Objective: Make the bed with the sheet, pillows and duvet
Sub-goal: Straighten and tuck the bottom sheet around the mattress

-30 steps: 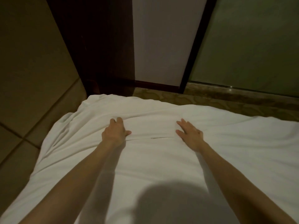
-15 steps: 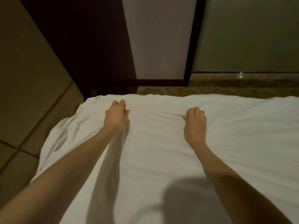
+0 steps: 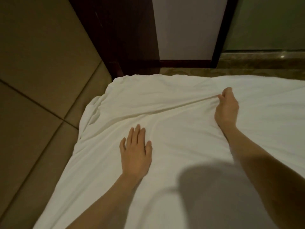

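Left hand (image 3: 135, 152) lies flat, fingers straight and together, palm pressing the white sheet (image 3: 189, 138) at 7 o'clock. Right hand (image 3: 227, 107), at 2 o'clock, pinches a raised fold of the sheet, which covers the bed.

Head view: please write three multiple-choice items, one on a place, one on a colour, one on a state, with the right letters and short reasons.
1. Where is the left hand?
A. flat on the sheet
B. on the dark door frame
C. under the sheet

2. Which colour is the sheet?
A. blue
B. white
C. red

3. What does the right hand do?
A. pinches a fold of the sheet
B. lies flat
C. holds a pillow

Answers:
1 A, the hand lies spread on the cloth.
2 B, the cloth is plain white.
3 A, a taut ridge runs from its grip.
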{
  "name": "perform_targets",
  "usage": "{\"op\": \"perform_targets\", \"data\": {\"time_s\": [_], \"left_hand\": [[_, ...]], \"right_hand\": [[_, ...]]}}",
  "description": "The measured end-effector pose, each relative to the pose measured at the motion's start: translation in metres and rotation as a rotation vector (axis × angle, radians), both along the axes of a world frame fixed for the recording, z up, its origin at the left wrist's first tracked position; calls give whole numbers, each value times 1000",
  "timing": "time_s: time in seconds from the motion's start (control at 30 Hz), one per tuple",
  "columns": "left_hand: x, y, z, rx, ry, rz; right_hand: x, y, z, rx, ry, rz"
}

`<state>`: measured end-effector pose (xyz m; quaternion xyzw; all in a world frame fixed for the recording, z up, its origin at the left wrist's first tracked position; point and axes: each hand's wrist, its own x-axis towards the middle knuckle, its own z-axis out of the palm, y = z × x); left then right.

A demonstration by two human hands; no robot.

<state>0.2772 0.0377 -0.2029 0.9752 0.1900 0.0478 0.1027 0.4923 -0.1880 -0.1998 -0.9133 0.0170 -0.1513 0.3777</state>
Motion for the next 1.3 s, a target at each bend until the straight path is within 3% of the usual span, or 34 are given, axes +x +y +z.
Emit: {"op": "perform_targets", "data": {"time_s": [0.1, 0.23, 0.43, 0.53, 0.63, 0.77, 0.83, 0.93, 1.0, 1.03, 1.1, 1.23, 1.3], "left_hand": [[-7, -2, -6, 32, 39, 6], [-6, -1, -13, 68, 14, -7], [-5, 0, -16, 90, 19, 46], [-6, -1, -19, 79, 18, 70], [-6, 0, -21, 56, -3, 65], [-5, -1, -21, 63, -19, 74], [-5, -2, -20, 63, -15, 71], [-5, -1, -20, 66, -17, 70], [-5, -2, -19, 75, -21, 67], [-5, -1, -19, 77, -19, 65], [-5, -1, -19, 77, -17, 63], [-5, -1, -20, 68, -24, 61], [-4, 0, -21, 55, -26, 55]], "right_hand": [[4, -2, 11, -35, 73, -89], [38, 21, 40, 172, 66, -160], [76, 62, 81, 135, 99, 4], [80, 61, 71, 78, 117, 84], [80, 56, 48, -140, 151, 9], [75, 49, 34, -412, 324, 182], [69, 55, 38, -534, 236, 182], [63, 80, 46, -348, 86, 275], [62, 101, 49, -142, 191, 403], [60, 111, 49, -148, 255, 480], [57, 128, 45, -356, 304, 564], [51, 146, 34, -499, 99, 436], [52, 150, 38, -520, 93, 399]]}}
